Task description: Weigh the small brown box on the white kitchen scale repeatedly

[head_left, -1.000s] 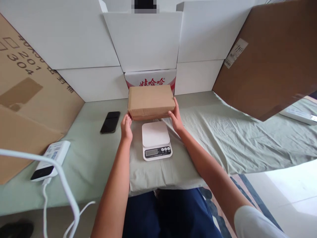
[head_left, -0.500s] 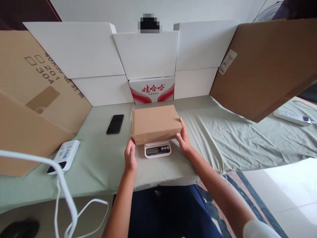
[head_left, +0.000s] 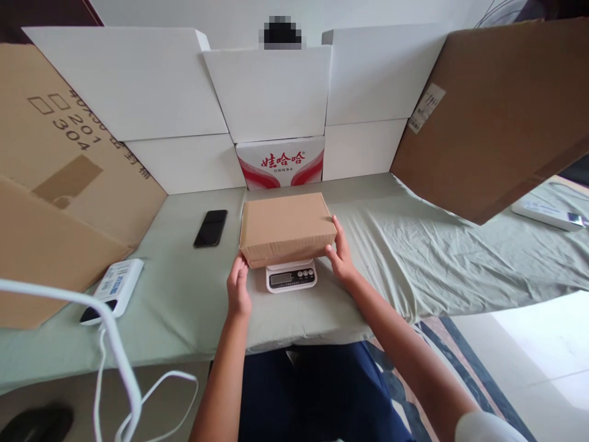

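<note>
Together, both hands (head_left: 238,288) (head_left: 341,256) hold the box (head_left: 288,228) (scale (head_left: 291,278) beneath).

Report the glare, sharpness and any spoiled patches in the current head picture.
Head view: bright glare washes over the pale floor at lower right; head view: the small carton looks fairly sharp, but the scale's tiny print is hard to read; head view: coarse pixelation covers a dark shape at top centre.

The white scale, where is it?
In the head view, the white scale is near the middle of the green cloth, between the left hand and right hand, partly hidden by the cardboard box.
</note>
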Demonstrator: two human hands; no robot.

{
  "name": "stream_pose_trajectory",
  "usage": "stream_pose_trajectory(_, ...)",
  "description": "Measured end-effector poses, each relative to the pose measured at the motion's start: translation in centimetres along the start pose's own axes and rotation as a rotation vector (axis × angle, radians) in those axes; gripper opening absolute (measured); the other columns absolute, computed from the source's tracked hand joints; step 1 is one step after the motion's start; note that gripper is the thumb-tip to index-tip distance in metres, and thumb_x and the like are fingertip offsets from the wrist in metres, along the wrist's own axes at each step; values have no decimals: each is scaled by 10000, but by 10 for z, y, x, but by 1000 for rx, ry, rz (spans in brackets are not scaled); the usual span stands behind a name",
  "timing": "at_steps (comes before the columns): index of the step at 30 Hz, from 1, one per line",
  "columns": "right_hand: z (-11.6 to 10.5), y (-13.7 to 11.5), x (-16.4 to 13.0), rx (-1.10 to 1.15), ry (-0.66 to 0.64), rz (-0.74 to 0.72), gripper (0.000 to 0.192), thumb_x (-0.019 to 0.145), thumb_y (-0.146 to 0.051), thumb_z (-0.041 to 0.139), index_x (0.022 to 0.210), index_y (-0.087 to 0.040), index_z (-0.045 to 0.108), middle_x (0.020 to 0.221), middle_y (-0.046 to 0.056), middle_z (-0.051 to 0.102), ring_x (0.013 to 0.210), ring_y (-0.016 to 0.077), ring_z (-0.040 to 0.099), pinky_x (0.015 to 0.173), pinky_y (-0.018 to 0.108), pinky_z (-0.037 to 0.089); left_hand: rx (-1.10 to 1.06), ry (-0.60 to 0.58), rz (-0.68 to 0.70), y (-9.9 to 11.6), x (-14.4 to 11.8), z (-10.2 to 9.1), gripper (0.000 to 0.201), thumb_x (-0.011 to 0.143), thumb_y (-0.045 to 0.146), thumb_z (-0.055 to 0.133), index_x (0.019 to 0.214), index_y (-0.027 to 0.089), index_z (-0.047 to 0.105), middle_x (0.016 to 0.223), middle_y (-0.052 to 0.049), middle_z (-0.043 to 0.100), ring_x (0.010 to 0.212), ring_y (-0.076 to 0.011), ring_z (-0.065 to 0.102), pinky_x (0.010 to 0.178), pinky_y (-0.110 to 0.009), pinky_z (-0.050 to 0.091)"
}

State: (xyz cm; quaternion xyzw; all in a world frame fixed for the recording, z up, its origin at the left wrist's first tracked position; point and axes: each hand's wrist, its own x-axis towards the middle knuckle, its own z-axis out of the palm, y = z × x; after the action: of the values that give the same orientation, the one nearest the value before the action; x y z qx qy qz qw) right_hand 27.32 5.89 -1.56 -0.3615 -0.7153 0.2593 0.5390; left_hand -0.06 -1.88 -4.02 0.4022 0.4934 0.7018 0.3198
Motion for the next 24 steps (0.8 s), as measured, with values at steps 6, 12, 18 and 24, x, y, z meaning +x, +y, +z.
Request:
stream_pose_trajectory(6, -3, 3, 2, -43, 104, -13, 787, 995, -722, 388, 1679, -396, 173, 1611, 109, 411, 1386, 345, 543, 1098, 578, 525, -17, 16, 59, 9, 1, 0, 813, 893, 726, 584, 1502, 188, 606, 1583, -194, 554, 1498, -356, 502, 1245, -483, 393)
stream_pose_trajectory(12, -4, 2, 5, 51, 209, 59, 763, 976, -741, 396, 1656, -453, 204, 1590, 94, 431, 1352, 344, 563, 1090, 599, 528, -55, 27, 92, 13, 3, 0, 750, 927, 695, 552, 1508, 224, 605, 1624, -158, 514, 1535, -333, 452, 1271, -466, 356)
stream_pose_trajectory(18, -3, 2, 5, 129, 192, 106, 745, 972, -738, 425, 1635, -424, 296, 1576, 98, 477, 1358, 345, 565, 1116, 602, 513, -51, 22, 92, 13, 2, 2, 741, 938, 690, 538, 1508, 221, 605, 1614, -157, 529, 1532, -331, 457, 1268, -466, 361)
stream_pose_trajectory(24, -3, 1, 5, 147, 101, 138, 806, 958, -781, 421, 1642, -368, 315, 1624, 110, 466, 1450, 358, 516, 1188, 597, 466, -37, 1, 81, 12, 2, 2, 799, 915, 737, 535, 1509, 206, 601, 1564, -184, 579, 1503, -348, 497, 1255, -491, 377)
